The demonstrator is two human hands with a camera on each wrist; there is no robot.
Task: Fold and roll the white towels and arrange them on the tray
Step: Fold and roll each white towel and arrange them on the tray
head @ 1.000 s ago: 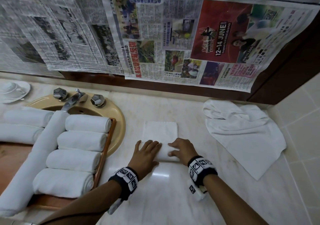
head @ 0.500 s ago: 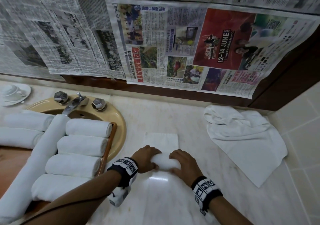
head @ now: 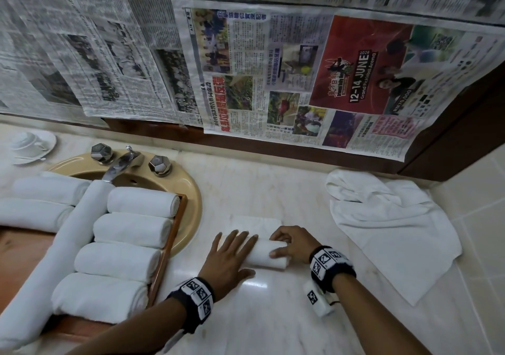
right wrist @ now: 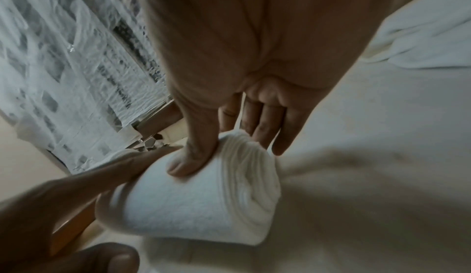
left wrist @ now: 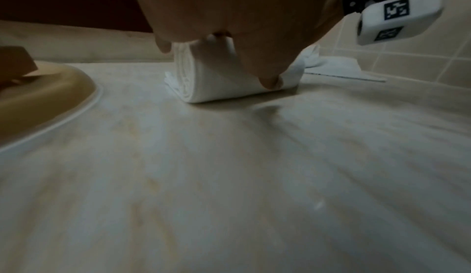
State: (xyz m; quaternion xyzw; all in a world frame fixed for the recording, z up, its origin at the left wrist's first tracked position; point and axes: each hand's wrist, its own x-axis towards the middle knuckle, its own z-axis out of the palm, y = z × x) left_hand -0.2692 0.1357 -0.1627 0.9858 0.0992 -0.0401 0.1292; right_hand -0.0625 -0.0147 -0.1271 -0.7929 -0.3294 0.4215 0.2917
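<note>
The half-rolled towel (head: pixel 266 253) is white terry cloth, wound into a tight cylinder. Its right end (right wrist: pixel 257 178) shows concentric spiral layers. A short flat tail (head: pixel 255 222) of unrolled cloth lies on the marble counter (head: pixel 273 313) on the far side of the roll. The roll sits on the counter in front of the person, between the sink (head: pixel 188 190) and the loose towel (head: pixel 390 231) heaped toward the right wall.

The left hand (head: pixel 228 259) lies flat over the left part of the roll, fingers straight and spread, palm pressing down. The right hand (head: pixel 293 244) holds the right end: the thumb (right wrist: pixel 193 156) presses the near face and the fingers (right wrist: pixel 265 120) curl over the top and down the far side, so this hand grasps the roll.

Compared with half a second ago, the roll is thicker and the flat tail shorter. The left hand, then curled over the roll, has opened flat. The right hand's grip has not changed. A second ago the towel was almost entirely flat.

The roll's long axis runs left to right across the counter, roughly parallel to the back wall, with its near right end tilted slightly toward the person. The tail extends away from the person toward the wall.

On the wooden tray (head: pixel 169 245) over the sink, four finished rolls (head: pixel 131 230) lie stacked in a column, axes also left to right, with one long roll (head: pixel 62 245) lying diagonally beside them.
</note>
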